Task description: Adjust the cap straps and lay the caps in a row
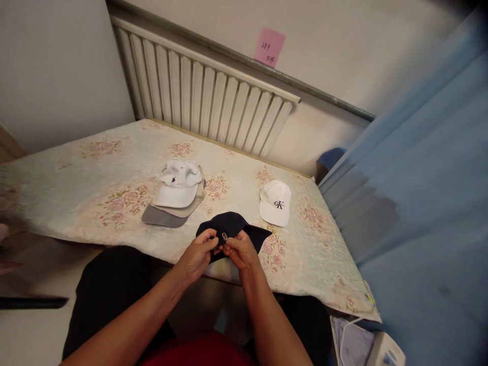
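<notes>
A dark navy cap (231, 225) lies at the near edge of the flowered mattress (95, 173), its back strap toward me. My left hand (198, 252) pinches the strap on the left of a small metal buckle (224, 236). My right hand (240, 251) pinches it on the right, fingers closed. Both hands meet at the buckle.
A stack of caps, a white one (178, 184) on beige and grey ones, sits to the left. A white cap with a black logo (275, 203) lies to the right. A white radiator (202, 86) stands behind, a blue curtain (423, 193) at right, and a pink note (269, 47) on the wall.
</notes>
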Motion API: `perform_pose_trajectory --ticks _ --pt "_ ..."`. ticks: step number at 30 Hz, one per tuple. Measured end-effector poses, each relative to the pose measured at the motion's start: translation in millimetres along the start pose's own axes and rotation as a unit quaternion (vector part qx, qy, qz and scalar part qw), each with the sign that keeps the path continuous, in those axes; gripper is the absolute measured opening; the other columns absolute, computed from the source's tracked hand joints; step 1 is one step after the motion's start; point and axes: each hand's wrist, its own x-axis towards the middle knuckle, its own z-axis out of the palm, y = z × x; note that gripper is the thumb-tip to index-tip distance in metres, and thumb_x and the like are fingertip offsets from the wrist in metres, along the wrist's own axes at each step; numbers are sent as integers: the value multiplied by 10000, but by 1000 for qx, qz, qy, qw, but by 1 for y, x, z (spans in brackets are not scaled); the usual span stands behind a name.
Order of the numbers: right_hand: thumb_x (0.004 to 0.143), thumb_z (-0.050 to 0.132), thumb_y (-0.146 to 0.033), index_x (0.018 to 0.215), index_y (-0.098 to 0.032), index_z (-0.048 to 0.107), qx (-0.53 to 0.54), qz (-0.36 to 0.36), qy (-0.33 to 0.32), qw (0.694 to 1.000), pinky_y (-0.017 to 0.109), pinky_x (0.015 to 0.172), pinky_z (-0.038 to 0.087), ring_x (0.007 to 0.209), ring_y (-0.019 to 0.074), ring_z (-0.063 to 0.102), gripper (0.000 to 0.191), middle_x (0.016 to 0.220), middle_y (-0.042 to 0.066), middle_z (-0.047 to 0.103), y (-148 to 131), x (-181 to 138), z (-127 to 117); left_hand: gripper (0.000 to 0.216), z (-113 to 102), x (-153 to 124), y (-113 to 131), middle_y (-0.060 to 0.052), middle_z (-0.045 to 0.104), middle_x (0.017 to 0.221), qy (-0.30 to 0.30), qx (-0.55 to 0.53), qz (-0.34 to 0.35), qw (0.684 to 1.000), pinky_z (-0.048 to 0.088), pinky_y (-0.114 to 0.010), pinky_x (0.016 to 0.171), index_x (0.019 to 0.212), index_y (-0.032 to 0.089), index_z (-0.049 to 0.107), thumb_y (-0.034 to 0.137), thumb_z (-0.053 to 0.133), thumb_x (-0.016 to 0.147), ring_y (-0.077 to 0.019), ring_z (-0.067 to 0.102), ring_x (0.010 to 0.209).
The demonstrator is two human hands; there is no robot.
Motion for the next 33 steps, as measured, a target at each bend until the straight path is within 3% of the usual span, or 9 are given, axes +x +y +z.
perform_pose_trajectory --ticks 11,19,26,33 --pt "630 755 -159 827 -151 603 7 -4 1 1000 164 401 367 433 55 496 249 605 -47 592 2 0 1 255 3 -1 0 36 472 664 5 23 -6 1000 406 -244 678 692 174 507 341 673 790 -101 457 655" --pt "608 776 -167 842 -139 631 3 0 10 1000 163 408 391 442 61 520 277 614 -37 612 5 0 -2 240 6 -3 0 34 513 667 23 38 -15 999 425 -277 723 696 186 514 349 671 777 -122 508 681" --pt "625 763 -170 797 -136 623 -4 -4 15 1000 182 426 434 440 80 542 225 591 -21 624 7 1 -4 214 7 -1 2 27 535 634 18 41 -7 999 405 -272 663 649 186 514 310 614 791 -127 514 634" --pt "624 754 -155 859 -158 617 -6 -11 11 1000 175 405 402 474 86 555 273 636 -32 628 11 0 -5 175 6 -2 1 27 530 612 22 63 -10 998 398 -271 646 614 190 490 237 581 756 -135 523 629"
